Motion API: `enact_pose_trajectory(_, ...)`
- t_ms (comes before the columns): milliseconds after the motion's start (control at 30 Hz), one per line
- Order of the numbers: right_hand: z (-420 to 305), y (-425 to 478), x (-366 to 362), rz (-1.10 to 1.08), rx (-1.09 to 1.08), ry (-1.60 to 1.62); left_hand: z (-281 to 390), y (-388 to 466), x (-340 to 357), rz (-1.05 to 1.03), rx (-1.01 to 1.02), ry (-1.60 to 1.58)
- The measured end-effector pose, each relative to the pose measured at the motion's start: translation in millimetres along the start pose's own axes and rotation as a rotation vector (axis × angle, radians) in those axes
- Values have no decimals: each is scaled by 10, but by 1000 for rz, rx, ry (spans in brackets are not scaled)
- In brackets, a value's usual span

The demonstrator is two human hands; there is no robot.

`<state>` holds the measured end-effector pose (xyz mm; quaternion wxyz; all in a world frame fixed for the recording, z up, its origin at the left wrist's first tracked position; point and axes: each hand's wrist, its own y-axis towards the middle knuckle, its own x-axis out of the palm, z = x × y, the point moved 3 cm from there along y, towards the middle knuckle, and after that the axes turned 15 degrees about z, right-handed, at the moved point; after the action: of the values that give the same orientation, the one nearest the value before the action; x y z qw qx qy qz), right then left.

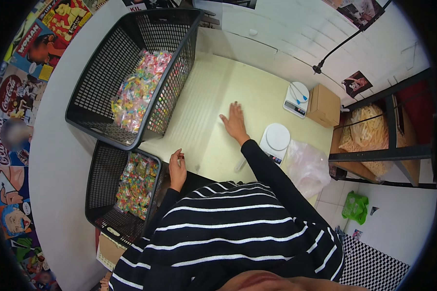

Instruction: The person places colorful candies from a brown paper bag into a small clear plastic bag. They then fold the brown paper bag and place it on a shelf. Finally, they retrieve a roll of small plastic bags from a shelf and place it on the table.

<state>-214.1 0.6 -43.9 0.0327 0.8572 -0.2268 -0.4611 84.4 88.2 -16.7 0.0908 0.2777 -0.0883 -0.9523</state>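
Observation:
My right hand (235, 123) is spread over the pale yellow tabletop (211, 98), palm down, with nothing visible in it. At the table's near edge, my left hand (177, 170) has loosely bent fingers and holds nothing that I can see. Left of it is a black plastic basket (153, 203) with many small packets of colourful sweets (136, 185). A larger black basket (94, 87) stands on the table's left side, holding clear packets of colourful sweets (142, 89). By my right forearm sits a white digital kitchen scale (278, 137).
A crumpled clear plastic bag (307, 167) lies right of the scale. Behind are a second scale (296, 95) with blue-tipped items on it and a cardboard box (324, 104). A black-framed shelf (382, 155) holds bagged goods at right. A green bag (355, 207) is below.

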Motion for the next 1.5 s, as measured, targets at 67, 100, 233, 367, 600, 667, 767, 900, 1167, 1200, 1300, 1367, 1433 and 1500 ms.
enact_pose_trajectory(67,45,-12,135,-34,38,-126,51,44,3,7,-8,-13)
enact_pose_trajectory(100,21,-48,241,-61,48,-189,53,36,-1,21,-18,-9)
enact_pose_trajectory(233,-719,-892,719,-518,-662,139,160,95,-72,70,-32,-37)
enact_pose_trajectory(367,-1231,-1009,447,-873,-493,601,134,1,-350,163,-150,-28)
enact_pose_trajectory(600,-255,1081,686,17,-227,102,-52,-406,-676,250,-223,25)
enact_pose_trajectory(667,-293,1316,714,23,-214,-45,12,-522,-719,251,-279,37)
enact_pose_trajectory(767,-456,1163,1002,-158,-292,-126,85,-646,-760,230,-287,75)
enact_pose_trajectory(900,-901,-231,1411,-538,-629,406,141,-526,-757,219,-270,67)
enact_pose_trajectory(1167,-1103,-1593,-339,-949,-102,689,40,-395,-531,185,-188,-48)
enact_pose_trajectory(1200,-950,-1558,-442,-831,-108,667,54,-332,-463,137,-153,-44)
enact_pose_trajectory(1300,-574,-1555,-749,-587,-92,386,68,-195,-218,21,-49,3)
enact_pose_trajectory(1367,-438,-1548,-959,-511,-17,163,265,-116,-98,-134,-89,54)
enact_pose_trajectory(1433,-357,-1578,-1176,-502,91,-24,191,-78,55,-171,-38,-2)
enact_pose_trajectory(1500,-241,-1715,-1166,-425,133,-33,182,-24,171,-235,26,-14)
